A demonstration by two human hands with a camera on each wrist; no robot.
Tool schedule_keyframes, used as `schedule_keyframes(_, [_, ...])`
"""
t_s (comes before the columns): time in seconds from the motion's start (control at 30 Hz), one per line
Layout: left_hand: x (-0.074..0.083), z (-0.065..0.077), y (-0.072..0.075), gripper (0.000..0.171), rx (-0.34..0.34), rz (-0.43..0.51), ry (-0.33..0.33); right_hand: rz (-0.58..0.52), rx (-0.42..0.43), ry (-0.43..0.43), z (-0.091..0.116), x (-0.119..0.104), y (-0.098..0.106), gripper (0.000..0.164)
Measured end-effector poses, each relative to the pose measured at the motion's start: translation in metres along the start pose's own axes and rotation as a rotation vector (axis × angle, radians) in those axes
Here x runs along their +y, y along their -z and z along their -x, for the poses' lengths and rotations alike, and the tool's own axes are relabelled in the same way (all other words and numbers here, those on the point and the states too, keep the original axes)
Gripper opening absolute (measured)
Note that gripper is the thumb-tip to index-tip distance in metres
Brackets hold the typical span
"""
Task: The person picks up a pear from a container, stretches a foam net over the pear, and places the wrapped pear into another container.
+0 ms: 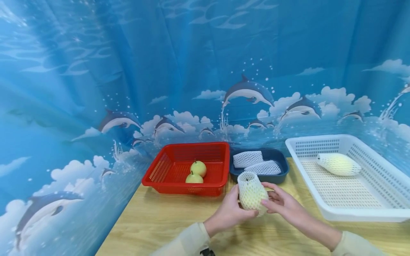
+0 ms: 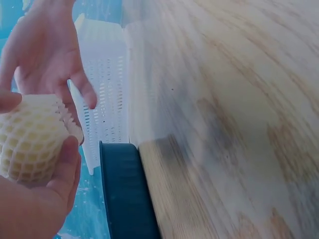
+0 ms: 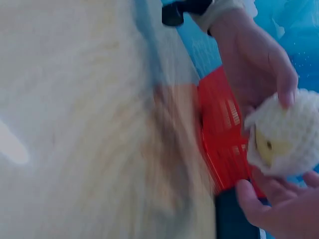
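The left hand (image 1: 231,209) grips a fruit (image 3: 271,145) in a foam net (image 1: 251,195). The right hand (image 1: 286,205) touches its side with loosely spread fingers, near the blue tray (image 1: 278,178)

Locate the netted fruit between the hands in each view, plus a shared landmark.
Head: netted fruit in the lower half, right of middle.
Left wrist: netted fruit at the left edge, slightly below mid-height.
Right wrist: netted fruit at the right edge, near mid-height.
Landmark: dark blue basin, in all three.
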State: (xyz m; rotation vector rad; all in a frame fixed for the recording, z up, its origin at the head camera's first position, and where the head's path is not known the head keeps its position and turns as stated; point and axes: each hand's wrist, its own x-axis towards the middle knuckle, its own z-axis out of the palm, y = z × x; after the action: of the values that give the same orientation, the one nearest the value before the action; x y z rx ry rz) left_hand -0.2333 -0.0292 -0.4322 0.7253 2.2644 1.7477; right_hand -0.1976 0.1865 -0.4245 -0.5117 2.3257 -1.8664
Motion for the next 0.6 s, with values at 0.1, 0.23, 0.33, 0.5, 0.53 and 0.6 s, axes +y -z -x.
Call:
schedule_keyframes(0.1, [0.001, 0.001, 0.002, 0.076, -0.028, 0.030, -0.003, -0.006, -0.069, -0.025, -0.002, 0.000, 0.007, 0.072])
schedule_keyframes(0.23, [0.002, 0.001, 0.005, 0.078, -0.078, 0.034, -0.036, -0.051, -0.167, -0.047, -0.004, 0.001, 0.012, 0.081])
schedule_keyframes(0.33, [0.002, 0.001, 0.005, 0.079, -0.103, 0.032, -0.045, -0.056, -0.189, -0.023, -0.004, 0.002, 0.013, 0.082])
schedule_keyframes(0.5, [0.001, 0.001, 0.006, 0.082, -0.116, 0.066, -0.011, -0.071, -0.188, -0.024, -0.003, 0.003, 0.012, 0.083])
schedule_keyframes(0.53, [0.001, 0.001, 0.006, 0.082, -0.120, 0.069, -0.009, -0.078, -0.194, -0.017, -0.003, 0.004, 0.011, 0.082])
schedule_keyframes(0.6, [0.001, 0.001, 0.005, 0.082, -0.138, 0.067, -0.022, -0.098, -0.213, 0.008, -0.003, 0.005, 0.011, 0.082])
